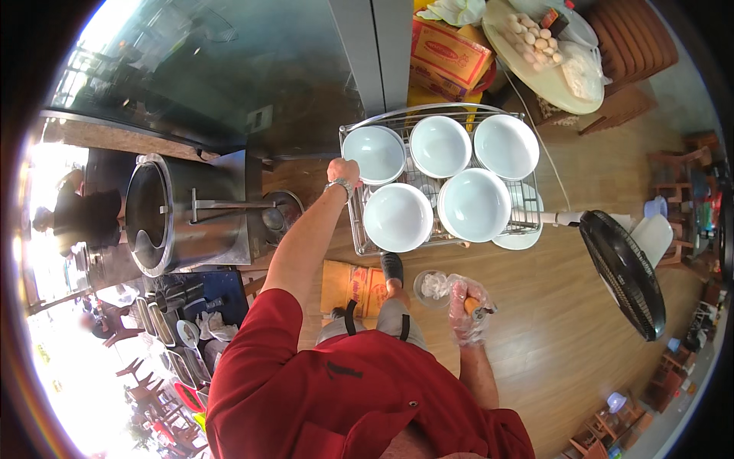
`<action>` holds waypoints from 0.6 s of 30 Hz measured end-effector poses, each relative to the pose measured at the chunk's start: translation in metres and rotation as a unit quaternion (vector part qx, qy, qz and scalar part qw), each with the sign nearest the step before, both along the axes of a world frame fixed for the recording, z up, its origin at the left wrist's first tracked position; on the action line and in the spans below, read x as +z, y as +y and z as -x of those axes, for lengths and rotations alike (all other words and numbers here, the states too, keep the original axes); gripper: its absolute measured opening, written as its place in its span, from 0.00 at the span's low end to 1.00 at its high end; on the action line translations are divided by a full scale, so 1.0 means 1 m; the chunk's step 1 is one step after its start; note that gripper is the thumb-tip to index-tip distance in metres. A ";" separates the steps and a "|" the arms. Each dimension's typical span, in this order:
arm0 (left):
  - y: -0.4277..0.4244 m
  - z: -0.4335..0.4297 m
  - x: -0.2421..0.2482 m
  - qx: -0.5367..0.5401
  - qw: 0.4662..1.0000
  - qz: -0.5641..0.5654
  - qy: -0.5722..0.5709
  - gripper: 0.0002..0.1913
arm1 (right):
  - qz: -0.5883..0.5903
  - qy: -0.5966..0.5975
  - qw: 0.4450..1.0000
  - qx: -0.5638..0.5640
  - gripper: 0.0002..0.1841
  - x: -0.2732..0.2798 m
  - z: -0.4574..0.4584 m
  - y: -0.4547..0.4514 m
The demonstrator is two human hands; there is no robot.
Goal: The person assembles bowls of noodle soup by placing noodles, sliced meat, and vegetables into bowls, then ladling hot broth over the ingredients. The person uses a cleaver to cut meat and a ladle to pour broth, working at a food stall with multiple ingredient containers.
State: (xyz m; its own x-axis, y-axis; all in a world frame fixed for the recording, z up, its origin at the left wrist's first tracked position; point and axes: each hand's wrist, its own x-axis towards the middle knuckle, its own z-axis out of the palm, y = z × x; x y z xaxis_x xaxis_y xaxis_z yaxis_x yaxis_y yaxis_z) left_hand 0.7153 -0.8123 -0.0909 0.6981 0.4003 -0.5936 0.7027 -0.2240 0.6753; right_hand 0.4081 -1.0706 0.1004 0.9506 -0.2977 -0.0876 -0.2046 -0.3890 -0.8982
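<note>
My left hand [343,172], bare with a metal-banded watch at the wrist, is curled over the left side rail of a metal wire rack [356,232], beside a white bowl [374,155]. Its fingertips are hidden. Other white bowls [398,218] sit in the rack, some stacked. A clear plastic glove covers my right hand [469,312], which grips a tool with an orange-brown handle [473,307]; its working end is mostly hidden. Just left of that hand, a clear round container [423,301] holds crumpled whitish, translucent material [434,285].
A large steel pot [189,215] stands at left, with a person [86,212] beyond it. To the right is a black fan [622,275]. Eggs [536,40] lie on a pale table [579,103] near cardboard boxes [447,54]. Flattened cardboard [338,287] lies at my feet.
</note>
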 end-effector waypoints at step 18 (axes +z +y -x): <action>0.210 0.198 0.161 0.202 0.824 0.513 -0.134 0.24 | -0.061 -0.012 0.990 0.130 0.19 0.016 -0.027 0.098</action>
